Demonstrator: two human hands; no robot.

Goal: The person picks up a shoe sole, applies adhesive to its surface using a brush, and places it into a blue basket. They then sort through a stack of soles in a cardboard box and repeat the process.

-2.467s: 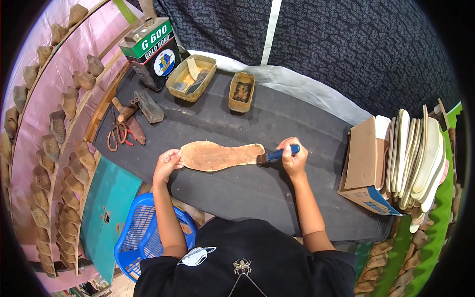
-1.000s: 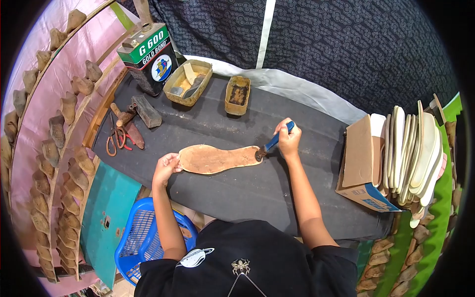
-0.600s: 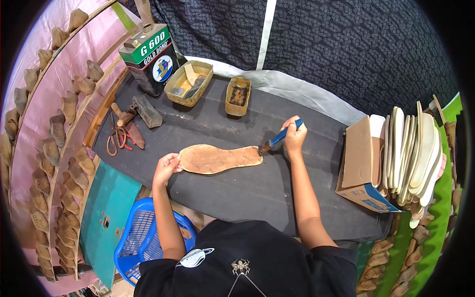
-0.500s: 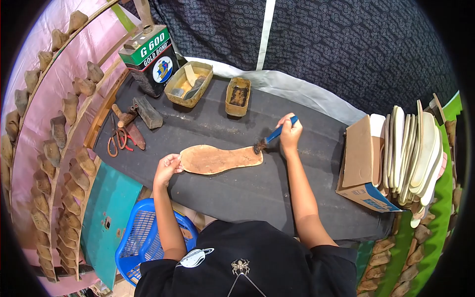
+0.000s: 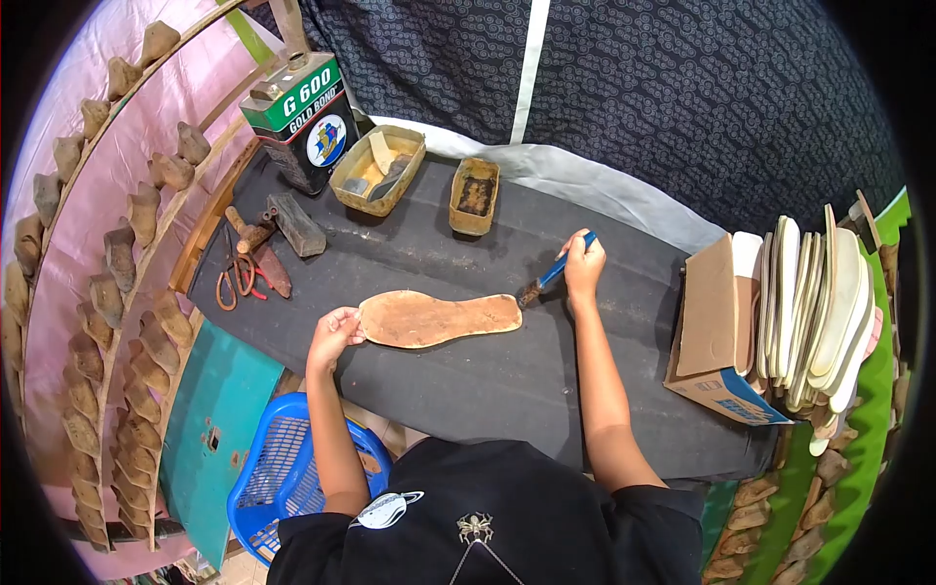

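A tan, sole-shaped piece (image 5: 439, 320) lies flat on the dark-covered table (image 5: 468, 390). Its left, wider end is pinched by my left hand (image 5: 335, 336), thumb and fingers closed at the edge. My right hand (image 5: 583, 268) is closed round the blue handle of a brush (image 5: 554, 273), whose dark bristles are at the right end of the piece. Whether the bristles touch it is hard to tell. Behind the piece stands a small tan container (image 5: 474, 198) with dark residue inside.
A G 600 can (image 5: 304, 122) and a larger tub (image 5: 378, 168) stand at the back left. Scissors (image 5: 234, 277), a hammer (image 5: 251, 232) and a dark block (image 5: 296, 225) lie left. A box (image 5: 710, 317) of pale soles stands right. A blue basket (image 5: 292, 468) sits below the table.
The brush in my right hand has moved slightly right, from on the piece's right end to its edge. The whole view has shifted a little; my left hand keeps its hold.
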